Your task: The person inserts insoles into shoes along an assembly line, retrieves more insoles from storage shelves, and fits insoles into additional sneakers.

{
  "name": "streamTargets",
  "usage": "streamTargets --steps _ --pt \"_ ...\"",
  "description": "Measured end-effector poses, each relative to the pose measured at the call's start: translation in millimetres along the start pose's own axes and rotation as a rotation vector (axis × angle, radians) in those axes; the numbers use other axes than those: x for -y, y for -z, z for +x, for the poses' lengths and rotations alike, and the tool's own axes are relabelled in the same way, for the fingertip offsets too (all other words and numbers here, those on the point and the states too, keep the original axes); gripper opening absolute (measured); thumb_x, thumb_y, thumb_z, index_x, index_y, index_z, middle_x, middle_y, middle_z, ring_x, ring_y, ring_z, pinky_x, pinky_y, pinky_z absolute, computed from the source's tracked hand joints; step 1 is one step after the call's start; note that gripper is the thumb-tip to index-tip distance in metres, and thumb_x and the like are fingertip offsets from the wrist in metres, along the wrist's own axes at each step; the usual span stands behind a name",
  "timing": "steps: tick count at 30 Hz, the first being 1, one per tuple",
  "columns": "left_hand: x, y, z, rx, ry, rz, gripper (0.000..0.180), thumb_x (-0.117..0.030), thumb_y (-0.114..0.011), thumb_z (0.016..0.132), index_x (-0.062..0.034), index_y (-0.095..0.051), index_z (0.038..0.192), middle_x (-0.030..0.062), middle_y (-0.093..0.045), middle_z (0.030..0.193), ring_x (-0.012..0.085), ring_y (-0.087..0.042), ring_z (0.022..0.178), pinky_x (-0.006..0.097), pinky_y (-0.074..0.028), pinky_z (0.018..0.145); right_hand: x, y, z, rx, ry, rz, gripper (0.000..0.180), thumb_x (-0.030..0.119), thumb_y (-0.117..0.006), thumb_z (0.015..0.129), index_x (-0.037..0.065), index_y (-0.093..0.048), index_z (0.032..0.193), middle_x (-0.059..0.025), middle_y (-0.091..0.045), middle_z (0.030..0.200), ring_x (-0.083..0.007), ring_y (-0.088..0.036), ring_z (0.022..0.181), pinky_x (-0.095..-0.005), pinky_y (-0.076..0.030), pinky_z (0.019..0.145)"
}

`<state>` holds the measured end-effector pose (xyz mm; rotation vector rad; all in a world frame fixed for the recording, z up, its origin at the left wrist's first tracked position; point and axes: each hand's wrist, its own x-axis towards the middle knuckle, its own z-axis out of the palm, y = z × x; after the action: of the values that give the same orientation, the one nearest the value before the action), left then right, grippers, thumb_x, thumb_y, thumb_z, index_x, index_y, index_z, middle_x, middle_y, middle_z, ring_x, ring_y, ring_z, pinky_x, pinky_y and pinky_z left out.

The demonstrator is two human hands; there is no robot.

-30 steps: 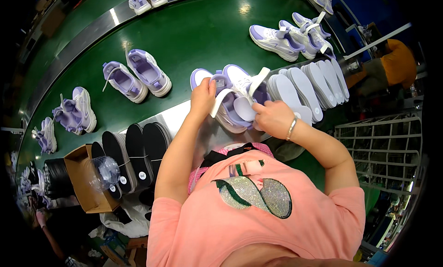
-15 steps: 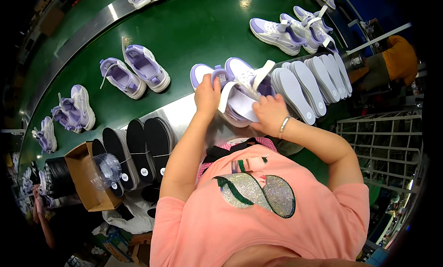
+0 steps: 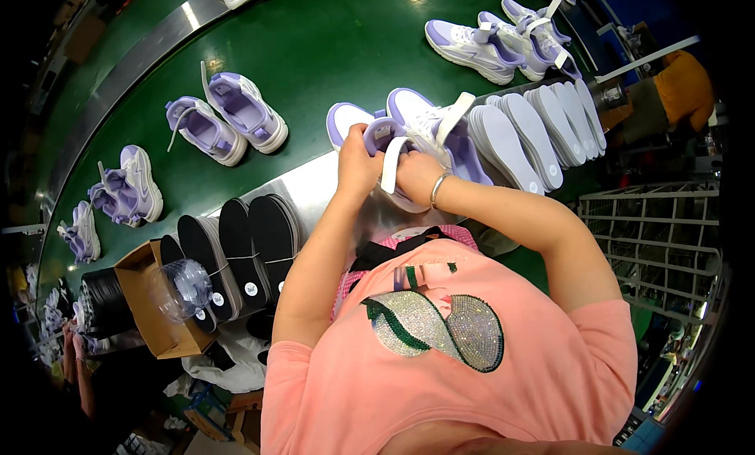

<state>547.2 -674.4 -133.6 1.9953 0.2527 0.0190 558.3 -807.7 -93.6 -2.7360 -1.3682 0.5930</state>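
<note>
A white and lavender sneaker (image 3: 344,123) lies at the bench edge in front of me, toe pointing away. My left hand (image 3: 358,165) grips its left side near the tongue. My right hand (image 3: 419,175) reaches down into the shoe opening, so its fingers are hidden inside. A white strap (image 3: 391,165) stands up from the shoe between my hands. Beside it on the right sits the matching sneaker (image 3: 415,113), its own white strap (image 3: 454,115) raised and its lavender inside showing.
Stacks of pale grey insoles (image 3: 503,144) stand right of the shoes. Left of my arm are bundled black insoles (image 3: 236,254), a cardboard box (image 3: 174,338) and a clear plastic container (image 3: 182,291). More sneakers (image 3: 248,113) rest on the green surface (image 3: 338,46). A wire rack (image 3: 653,250) is at right.
My right hand has moved left and deeper into the left sneaker. The pale insole that stuck out of that shoe is out of sight now. My left hand keeps its hold.
</note>
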Motion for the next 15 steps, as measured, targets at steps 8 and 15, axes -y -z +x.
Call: streamTargets --steps 8,15 --pt "0 -6 0 -0.013 0.021 0.002 0.040 -0.009 -0.061 0.064 0.0025 -0.045 0.099 0.0201 -0.056 0.091 0.0301 -0.055 0.084 0.034 -0.044 0.074 -12 -20 37 0.401 0.029 0.030 0.024 0.013 -0.052 0.070 0.007 -0.060 0.092 -0.0153 -0.058 0.095 -0.0281 -0.057 0.087 -0.0369 -0.045 0.075" --pt "0 -12 2 -0.052 -0.025 -0.025 0.038 -0.003 -0.058 0.063 0.0032 -0.045 0.098 0.0216 -0.054 0.091 0.0349 -0.053 0.085 0.037 -0.042 0.075 -13 -8 43 0.632 0.143 -0.119 0.029 0.015 -0.052 0.072 0.011 -0.059 0.099 -0.0130 -0.054 0.107 -0.0247 -0.053 0.097 -0.0383 -0.042 0.080"
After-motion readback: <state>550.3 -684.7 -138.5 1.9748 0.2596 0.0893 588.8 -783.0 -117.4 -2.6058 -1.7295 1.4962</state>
